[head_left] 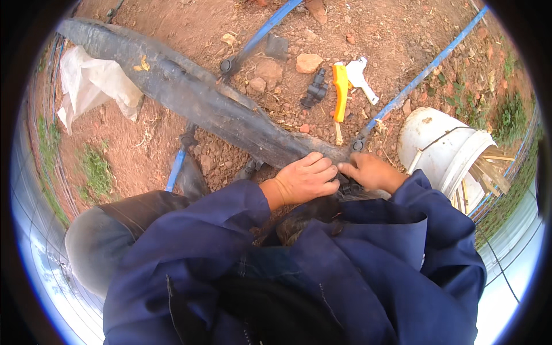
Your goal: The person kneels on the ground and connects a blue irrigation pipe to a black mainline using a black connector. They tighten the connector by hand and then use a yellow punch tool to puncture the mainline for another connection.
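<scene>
A wide, flattened black hose [190, 95] runs from the far left down to my hands. My left hand [309, 179] is closed over its near end, knuckles up. Close beside it, my right hand [374, 172] curls with its thumb against the hose's edge; its other fingertips are partly hidden. A black fitting [357, 144] joins a blue pipe [425, 80] just beyond my right hand. Dark parts show below the hands, too shadowed to make out. Past them on the soil lie a black valve-like fitting [315, 89], a yellow-handled tool [341, 92] and a white tool [361, 80].
A white bucket [428, 141] with wooden sticks [489, 175] leans at the right. Other blue pipes [267, 29] branch off the hose through black connectors [228, 65]. A pale plastic sheet [95, 86] lies at the left. Stones [309, 62] dot the reddish soil.
</scene>
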### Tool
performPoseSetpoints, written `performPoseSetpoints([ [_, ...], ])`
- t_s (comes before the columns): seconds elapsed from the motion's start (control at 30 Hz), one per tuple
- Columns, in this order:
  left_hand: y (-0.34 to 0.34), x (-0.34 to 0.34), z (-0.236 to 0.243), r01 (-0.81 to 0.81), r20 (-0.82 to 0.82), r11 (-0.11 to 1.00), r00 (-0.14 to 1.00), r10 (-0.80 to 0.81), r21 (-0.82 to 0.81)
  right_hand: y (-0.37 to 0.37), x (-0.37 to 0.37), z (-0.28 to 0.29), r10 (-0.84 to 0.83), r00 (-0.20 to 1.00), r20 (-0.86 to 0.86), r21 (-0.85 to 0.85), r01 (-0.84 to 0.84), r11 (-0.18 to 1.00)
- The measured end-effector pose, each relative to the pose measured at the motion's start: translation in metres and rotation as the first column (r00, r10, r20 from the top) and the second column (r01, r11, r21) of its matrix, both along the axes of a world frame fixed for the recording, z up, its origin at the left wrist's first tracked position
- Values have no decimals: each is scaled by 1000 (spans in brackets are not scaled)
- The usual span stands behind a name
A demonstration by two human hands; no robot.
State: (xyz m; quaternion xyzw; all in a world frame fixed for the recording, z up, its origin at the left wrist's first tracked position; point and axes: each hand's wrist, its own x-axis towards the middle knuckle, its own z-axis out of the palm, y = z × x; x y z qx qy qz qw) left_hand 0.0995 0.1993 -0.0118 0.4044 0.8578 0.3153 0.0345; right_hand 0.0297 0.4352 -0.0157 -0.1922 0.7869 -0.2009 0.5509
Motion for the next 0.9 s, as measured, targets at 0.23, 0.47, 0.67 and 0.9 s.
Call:
performPoseSetpoints([
  [0.23, 0, 0, 0, -8, 5, 1000, 1000, 8, 12, 9, 1, 60, 246, 881, -403, -204, -348, 915],
  [0.47, -1, 0, 1, 23, 27, 1000, 999, -22, -13, 6, 8, -4, 153, 983, 97, 119, -164, 979],
  [0.67, 2, -9, 8, 22, 27, 998, 999, -20, -52, 32, -17, 1, -342, 788, 512, 245, 248, 937],
  [0.9, 31, -48, 32, 135, 603, 965, 798, 29, -226, 52, 16, 11, -645, 681, 347, -88, 708, 701],
])
